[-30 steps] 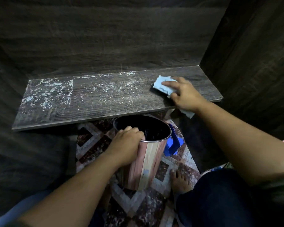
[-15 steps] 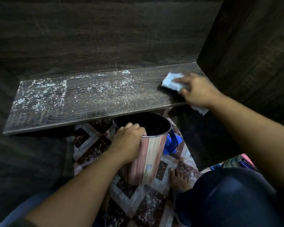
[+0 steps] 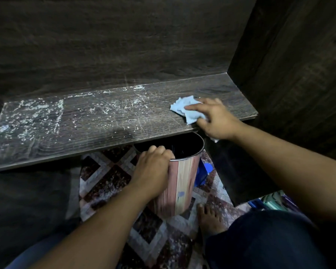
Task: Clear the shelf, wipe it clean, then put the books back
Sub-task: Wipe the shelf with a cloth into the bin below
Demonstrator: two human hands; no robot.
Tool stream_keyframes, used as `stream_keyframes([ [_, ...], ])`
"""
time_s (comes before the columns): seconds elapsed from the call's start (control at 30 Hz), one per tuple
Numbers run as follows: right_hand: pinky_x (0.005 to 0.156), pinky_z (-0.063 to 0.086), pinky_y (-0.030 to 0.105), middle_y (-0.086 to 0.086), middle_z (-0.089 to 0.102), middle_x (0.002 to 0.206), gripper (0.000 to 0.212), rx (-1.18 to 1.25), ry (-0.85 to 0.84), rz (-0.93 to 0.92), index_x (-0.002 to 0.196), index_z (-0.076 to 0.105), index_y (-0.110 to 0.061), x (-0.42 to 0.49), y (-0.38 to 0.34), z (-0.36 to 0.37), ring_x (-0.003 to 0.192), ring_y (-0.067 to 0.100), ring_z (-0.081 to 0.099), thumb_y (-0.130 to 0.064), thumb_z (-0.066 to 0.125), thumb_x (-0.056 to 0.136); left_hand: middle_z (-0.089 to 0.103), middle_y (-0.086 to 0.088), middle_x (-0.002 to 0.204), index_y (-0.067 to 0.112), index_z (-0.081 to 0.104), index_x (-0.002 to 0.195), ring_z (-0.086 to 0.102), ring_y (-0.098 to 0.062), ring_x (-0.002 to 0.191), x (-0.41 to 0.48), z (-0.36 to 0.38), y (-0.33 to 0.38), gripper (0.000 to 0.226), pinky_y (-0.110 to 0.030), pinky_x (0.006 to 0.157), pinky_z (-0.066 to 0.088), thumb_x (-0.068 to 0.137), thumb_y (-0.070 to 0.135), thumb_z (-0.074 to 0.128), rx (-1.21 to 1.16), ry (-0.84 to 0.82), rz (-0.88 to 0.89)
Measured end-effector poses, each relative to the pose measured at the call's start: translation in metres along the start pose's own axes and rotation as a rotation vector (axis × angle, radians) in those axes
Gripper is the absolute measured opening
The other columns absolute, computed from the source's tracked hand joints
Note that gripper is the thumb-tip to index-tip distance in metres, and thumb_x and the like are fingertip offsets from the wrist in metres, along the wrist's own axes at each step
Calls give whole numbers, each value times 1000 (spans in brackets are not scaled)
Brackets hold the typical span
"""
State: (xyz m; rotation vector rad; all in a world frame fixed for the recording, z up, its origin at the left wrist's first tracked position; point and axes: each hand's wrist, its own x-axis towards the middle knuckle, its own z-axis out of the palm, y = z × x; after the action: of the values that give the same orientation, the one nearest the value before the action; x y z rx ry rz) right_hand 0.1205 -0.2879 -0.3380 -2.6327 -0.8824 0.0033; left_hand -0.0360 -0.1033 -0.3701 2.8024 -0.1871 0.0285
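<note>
The dark wooden shelf [image 3: 97, 133] holds no books and is speckled with white dust across its left and middle parts. My right hand [image 3: 215, 119] presses a crumpled light blue cloth [image 3: 184, 108] flat on the shelf's right end, near the front edge. My left hand [image 3: 153, 171] grips the rim of a round bin [image 3: 182, 187] with pink and cream wood-look stripes, held just below the shelf's front edge. The bin's inside is dark and its contents are hidden. No books are in view.
Dark wood panels close the shelf at the back [image 3: 114, 45] and right [image 3: 299, 74]. A patterned tile floor [image 3: 109, 181] lies below, with a blue object [image 3: 206, 171] behind the bin, my bare foot [image 3: 209, 218], and colourful items [image 3: 270, 202] at the lower right.
My right hand slid the cloth to the right end of the shelf, then back left a little toward the front edge. The left hand kept holding the bin under the edge.
</note>
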Motion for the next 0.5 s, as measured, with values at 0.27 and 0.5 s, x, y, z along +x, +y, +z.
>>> stream_keyframes([
  [0.27, 117, 19, 39, 13, 19, 159, 71, -52, 101, 542, 147, 36, -31, 58, 74, -31, 143, 36, 21, -65, 37, 85, 54, 2, 103, 21, 60, 107, 46, -21, 102, 3, 8, -2, 30, -34, 85, 37, 80, 8, 59, 9, 39, -25],
  [0.5, 110, 24, 44, 11, 28, 154, 49, -160, 52, 370, 145, 38, -40, 73, 12, 5, 136, 35, 28, -46, 42, 96, 55, -2, 103, 18, 61, 106, 47, -24, 100, 4, 11, -4, 29, -35, 81, 37, 79, 6, 58, 33, 13, -38],
])
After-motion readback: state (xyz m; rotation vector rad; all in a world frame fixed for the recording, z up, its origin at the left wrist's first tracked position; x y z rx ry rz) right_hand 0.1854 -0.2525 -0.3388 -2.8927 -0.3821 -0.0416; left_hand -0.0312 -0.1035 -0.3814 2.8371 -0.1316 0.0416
